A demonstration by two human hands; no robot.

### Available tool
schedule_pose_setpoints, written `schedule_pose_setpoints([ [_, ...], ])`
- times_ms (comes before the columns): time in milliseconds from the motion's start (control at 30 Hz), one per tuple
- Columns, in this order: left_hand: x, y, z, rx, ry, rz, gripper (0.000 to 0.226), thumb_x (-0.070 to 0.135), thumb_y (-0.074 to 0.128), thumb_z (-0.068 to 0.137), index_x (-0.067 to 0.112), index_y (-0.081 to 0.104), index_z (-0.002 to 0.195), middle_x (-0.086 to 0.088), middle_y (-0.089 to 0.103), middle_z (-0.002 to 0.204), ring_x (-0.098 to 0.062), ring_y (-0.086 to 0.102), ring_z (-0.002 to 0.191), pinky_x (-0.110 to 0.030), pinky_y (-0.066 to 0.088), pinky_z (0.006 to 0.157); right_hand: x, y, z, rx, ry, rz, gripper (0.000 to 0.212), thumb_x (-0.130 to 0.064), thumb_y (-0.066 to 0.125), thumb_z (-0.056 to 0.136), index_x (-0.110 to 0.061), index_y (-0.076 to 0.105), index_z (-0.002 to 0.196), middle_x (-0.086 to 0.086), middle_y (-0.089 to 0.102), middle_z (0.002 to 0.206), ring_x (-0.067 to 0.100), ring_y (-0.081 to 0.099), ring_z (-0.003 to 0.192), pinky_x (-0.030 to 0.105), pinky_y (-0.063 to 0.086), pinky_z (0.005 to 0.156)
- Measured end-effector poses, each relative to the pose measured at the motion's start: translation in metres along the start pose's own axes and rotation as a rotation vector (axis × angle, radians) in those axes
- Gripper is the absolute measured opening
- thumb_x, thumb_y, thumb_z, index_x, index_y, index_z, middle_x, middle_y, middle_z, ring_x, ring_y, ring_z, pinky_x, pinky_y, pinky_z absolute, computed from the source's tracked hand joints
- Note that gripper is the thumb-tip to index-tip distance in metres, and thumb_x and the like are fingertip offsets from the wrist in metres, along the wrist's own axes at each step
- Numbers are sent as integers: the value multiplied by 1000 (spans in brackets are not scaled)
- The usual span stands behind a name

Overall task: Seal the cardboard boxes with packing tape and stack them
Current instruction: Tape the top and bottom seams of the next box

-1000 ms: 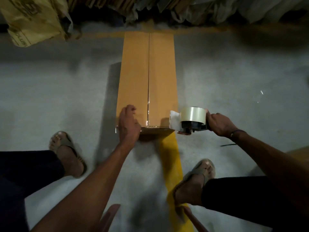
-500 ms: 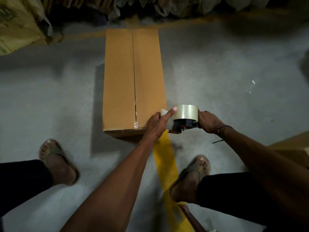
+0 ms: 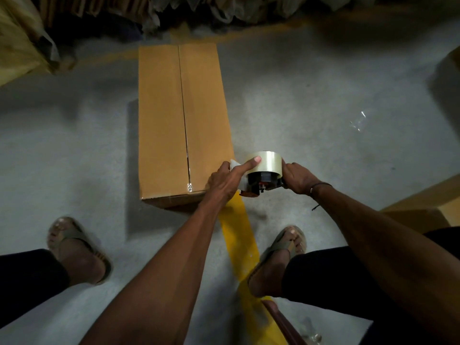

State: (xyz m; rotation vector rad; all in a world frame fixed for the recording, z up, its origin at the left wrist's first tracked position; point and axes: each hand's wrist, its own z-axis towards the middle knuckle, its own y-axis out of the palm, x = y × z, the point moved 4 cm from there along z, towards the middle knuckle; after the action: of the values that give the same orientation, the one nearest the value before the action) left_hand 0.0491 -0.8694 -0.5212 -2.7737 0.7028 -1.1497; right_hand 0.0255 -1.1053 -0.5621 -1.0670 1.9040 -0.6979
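Concrete floor (image 3: 311,95); both hands (image 3: 225,181) grip tape dispenser (image 3: 265,174).

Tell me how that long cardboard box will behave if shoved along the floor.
The cardboard box lies flat on its long side, so it will probably slide, not tip. Its centre seam looks mostly untaped, so the flaps may flex. Its weight cannot be judged.

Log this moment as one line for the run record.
stage: readying tape | right hand: grips tape dispenser | left hand: pinches loose tape end, forefinger on roll | cardboard box: on floor, seam mostly untaped
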Motion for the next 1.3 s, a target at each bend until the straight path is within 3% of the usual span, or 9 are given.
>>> schedule_pose_setpoints([
  [100,-6,-1,6,-4,29,4,112,106,62,39,28,60,120,-3,64,126,-31,60,114,-56,51,100,0,-3,-1,25,-38,12,79,-61,4,95,-14,63,74,-4,63,60,11,60,61,30,39,65],
  [267,5,3,-7,8,-49,94,154,112,49,27,16,40,148,-12,49,144,-36,51,128,-56,45,107,0,-6,3,-16,-70,-59,98,-71,-5,83,-7,69,92,-3,63,60,10,58,60,30,41,68],
  [367,16,6,-20,33,-83,108,154,101,60,34,12,26,154,-17,37,151,-37,40,137,-54,41,111,-8,-7,3,-34,-80,-51,102,-73,-7,82,-7,70,94,-3,64,60,10,60,59,30,41,65],
  [567,17,3,-11,44,-71,-27,136,90,72,45,19,28,153,-14,43,144,-36,50,125,-54,50,102,-14,0,7,-80,17,-39,67,-45,17,111,3,61,128,-4,62,64,8,59,56,23,36,57],
  [767,9,0,12,79,-44,-69,132,106,61,35,17,62,132,-11,69,120,-33,67,100,-40,58,78,-23,-8,11,-27,-11,-51,90,-65,-1,101,-13,66,71,-1,69,65,17,68,62,34,53,73],
  [900,5,1,21,88,-38,-49,132,109,55,32,17,68,126,-9,73,112,-31,70,96,-37,56,72,-24,-6,9,-8,-10,-75,93,-69,-4,99,-15,65,66,2,70,66,19,68,63,35,53,75],
  [1067,12,-4,8,47,-11,-37,113,102,55,52,19,67,127,-6,73,113,-28,70,96,-44,59,88,-24,-8,8,44,6,-109,92,-68,0,100,-16,67,64,-1,68,63,19,65,64,32,47,68],
  [1200,20,-6,-4,-27,1,-140,69,71,66,86,11,65,121,-9,74,105,-22,69,87,-32,59,64,-24,-9,8,26,-5,-116,90,-66,1,102,-15,67,67,-1,66,63,19,64,65,31,44,65],
  [1300,12,-1,4,-27,-115,-90,135,99,73,36,17,51,141,-6,65,128,-29,68,108,-47,59,89,-25,-10,9,-20,-27,-114,89,-66,1,101,-14,68,75,1,68,68,17,65,66,35,51,73],
])
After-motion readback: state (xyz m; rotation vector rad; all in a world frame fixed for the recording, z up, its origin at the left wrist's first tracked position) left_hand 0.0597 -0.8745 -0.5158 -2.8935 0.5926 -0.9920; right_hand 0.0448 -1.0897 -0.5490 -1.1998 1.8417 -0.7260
